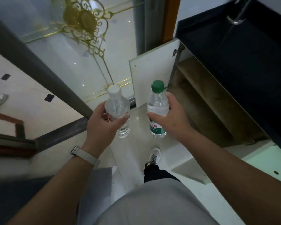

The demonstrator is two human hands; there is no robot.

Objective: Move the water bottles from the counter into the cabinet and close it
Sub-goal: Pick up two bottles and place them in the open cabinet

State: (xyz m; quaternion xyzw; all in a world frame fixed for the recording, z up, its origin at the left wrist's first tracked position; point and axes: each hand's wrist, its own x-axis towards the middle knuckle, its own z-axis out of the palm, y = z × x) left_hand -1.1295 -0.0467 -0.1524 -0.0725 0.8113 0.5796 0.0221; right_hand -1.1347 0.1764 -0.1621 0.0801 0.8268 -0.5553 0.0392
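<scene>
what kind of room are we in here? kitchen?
Probably a home kitchen or wet bar: a dark counter with a faucet, an open base cabinet below it, and glossy floor tiles with gold inlay. The left hand holds a white-capped bottle, the right hand a green-capped bottle.

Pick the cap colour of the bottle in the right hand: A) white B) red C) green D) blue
C: the right hand grips the green-capped bottle; the left hand holds the white-capped bottle.
</scene>
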